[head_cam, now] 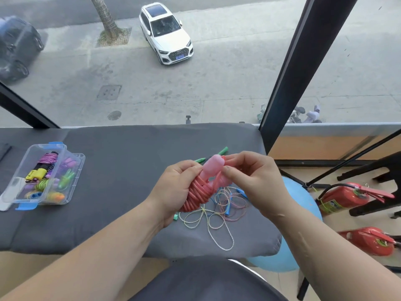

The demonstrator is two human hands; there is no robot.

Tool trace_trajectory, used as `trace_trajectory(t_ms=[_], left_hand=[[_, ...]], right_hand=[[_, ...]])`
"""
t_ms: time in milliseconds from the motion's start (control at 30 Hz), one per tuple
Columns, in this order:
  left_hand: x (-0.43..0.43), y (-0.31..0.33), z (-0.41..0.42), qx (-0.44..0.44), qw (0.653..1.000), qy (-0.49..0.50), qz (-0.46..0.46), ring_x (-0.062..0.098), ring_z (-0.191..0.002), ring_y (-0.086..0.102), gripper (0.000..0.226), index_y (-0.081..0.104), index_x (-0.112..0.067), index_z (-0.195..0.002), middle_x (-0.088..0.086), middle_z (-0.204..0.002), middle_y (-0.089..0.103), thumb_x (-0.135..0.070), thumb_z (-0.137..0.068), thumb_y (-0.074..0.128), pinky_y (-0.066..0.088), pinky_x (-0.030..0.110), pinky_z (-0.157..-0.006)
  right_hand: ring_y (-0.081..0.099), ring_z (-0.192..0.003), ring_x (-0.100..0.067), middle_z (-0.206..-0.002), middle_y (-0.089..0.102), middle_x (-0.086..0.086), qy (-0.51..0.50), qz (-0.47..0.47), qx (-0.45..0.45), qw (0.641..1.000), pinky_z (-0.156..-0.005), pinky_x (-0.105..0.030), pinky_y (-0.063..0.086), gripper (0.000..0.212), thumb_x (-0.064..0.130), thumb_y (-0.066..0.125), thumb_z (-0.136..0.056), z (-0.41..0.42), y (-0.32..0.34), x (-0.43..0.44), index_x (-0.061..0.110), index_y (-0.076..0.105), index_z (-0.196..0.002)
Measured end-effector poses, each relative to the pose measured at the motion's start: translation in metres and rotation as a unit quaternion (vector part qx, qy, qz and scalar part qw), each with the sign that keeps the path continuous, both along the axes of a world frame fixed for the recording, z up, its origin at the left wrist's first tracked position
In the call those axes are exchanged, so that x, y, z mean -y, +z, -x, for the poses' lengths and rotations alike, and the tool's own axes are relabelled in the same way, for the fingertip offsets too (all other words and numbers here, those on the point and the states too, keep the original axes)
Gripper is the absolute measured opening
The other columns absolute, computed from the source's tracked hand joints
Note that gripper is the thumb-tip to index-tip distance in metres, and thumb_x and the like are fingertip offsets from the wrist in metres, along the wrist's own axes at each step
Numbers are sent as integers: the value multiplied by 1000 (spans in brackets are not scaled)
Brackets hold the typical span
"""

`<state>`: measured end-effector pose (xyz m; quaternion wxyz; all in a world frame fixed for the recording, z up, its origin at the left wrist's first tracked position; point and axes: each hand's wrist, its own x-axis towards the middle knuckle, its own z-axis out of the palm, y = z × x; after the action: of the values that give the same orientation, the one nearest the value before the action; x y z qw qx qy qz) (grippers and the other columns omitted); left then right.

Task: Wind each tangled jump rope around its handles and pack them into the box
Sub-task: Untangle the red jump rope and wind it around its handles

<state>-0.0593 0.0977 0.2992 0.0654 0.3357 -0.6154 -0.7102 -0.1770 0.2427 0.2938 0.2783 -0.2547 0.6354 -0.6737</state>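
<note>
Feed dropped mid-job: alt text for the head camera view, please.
Two hands hold a red jump rope over a grey mat: the left hand grips its wound coil, the right hand pinches cord by the pink handles. Beneath lie tangled thin ropes; a clear box holding wound ropes sits at left.

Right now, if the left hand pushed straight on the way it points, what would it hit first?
Probably the right hand: the left hand, gripping the red rope bundle, points up-right at it, the pink handles between them. Depth is unclear.
</note>
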Motion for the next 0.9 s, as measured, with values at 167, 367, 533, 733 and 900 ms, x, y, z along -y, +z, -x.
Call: trace_trajectory(t_ms=[167,367,533,733,900], left_hand=[[-9,4,-8,-9,1000,-19,6,23,-61,63,31,58,1,-92,16,-77,65,-25,-90,74,52,27,-54],[-18,-4,-18,14,999,4,50,26,-62,64,23,59,0,-95,17,-76,73,-21,-95,68,50,30,-53],[-18,-11,-34,-11,995,38,93,25,-57,63,35,57,0,-89,14,-70,73,-32,-89,71,49,34,-56],[3,-25,-58,-4,995,56,77,29,-56,61,47,55,-7,-83,34,-78,66,-50,-80,74,48,37,-53],[43,-30,-99,12,995,36,93,26,-52,57,40,58,-14,-77,27,-74,68,-50,-76,76,48,37,-51]], right_hand=[[70,-73,-19,-75,74,-11,32,-28,-11,999,-73,-36,55,7,3,74,-85,7,-10,-1,3,68,-81],[67,-71,-21,-74,71,-13,97,-84,65,990,-84,-51,56,16,-1,73,-85,10,-10,8,2,60,-93],[71,-81,-36,-85,73,-23,122,-127,54,983,-89,-60,54,2,6,76,-84,0,-5,16,7,74,-84],[69,-73,-21,-76,73,-15,148,-172,8,974,-85,-52,56,11,18,84,-78,-22,-3,41,12,74,-77],[57,-69,-13,-71,68,-6,191,-229,4,955,-74,-43,52,19,25,79,-67,-71,-8,84,16,77,-84]])
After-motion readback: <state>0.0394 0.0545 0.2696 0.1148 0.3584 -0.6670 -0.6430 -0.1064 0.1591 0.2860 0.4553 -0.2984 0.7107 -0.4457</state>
